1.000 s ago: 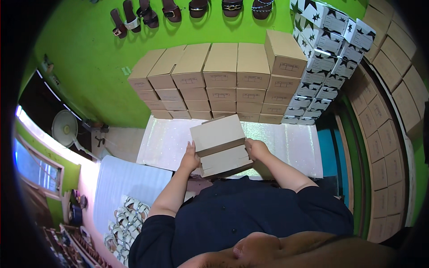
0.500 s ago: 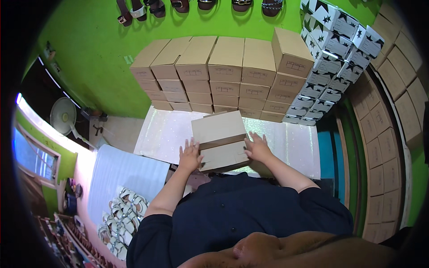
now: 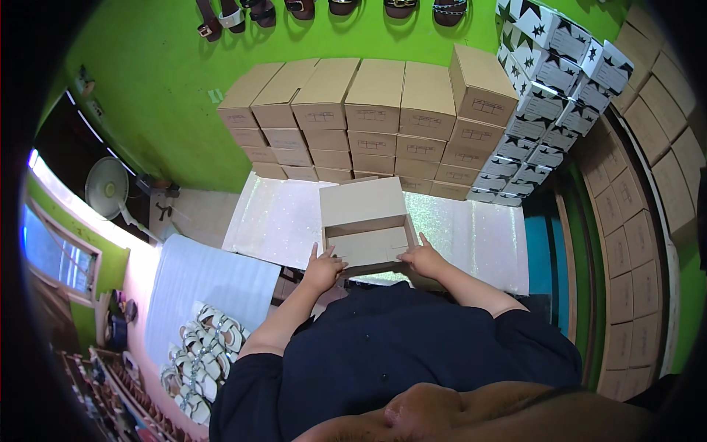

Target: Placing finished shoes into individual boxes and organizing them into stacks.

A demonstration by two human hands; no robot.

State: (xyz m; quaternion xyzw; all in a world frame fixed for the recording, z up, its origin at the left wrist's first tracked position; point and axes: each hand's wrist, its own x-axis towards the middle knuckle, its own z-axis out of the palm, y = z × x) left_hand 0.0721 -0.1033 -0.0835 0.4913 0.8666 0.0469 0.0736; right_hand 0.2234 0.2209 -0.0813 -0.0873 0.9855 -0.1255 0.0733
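Note:
A brown cardboard shoebox (image 3: 366,243) stands on the table before me with its lid flap (image 3: 362,202) raised at the back. Its inside shows and looks bare. My left hand (image 3: 324,269) grips the near left corner, fingers bent over the wall and index finger pointing forward. At the near right corner, my right hand (image 3: 425,259) holds the wall in the same way, its fingertips reaching over the edge. The thumbs are mostly hidden.
Stacked brown boxes (image 3: 317,114) line the table's back, beside star-patterned white boxes (image 3: 541,107). The table's cover (image 3: 471,232) glitters white. White sandals (image 3: 202,361) lie on a pale sheet (image 3: 210,283) at left, near a fan (image 3: 107,188). More boxes (image 3: 630,265) stand at right.
The near part of the box has opened out into a hollow with standing side walls. Both hands have shifted from flat alongside it to gripping its near corners.

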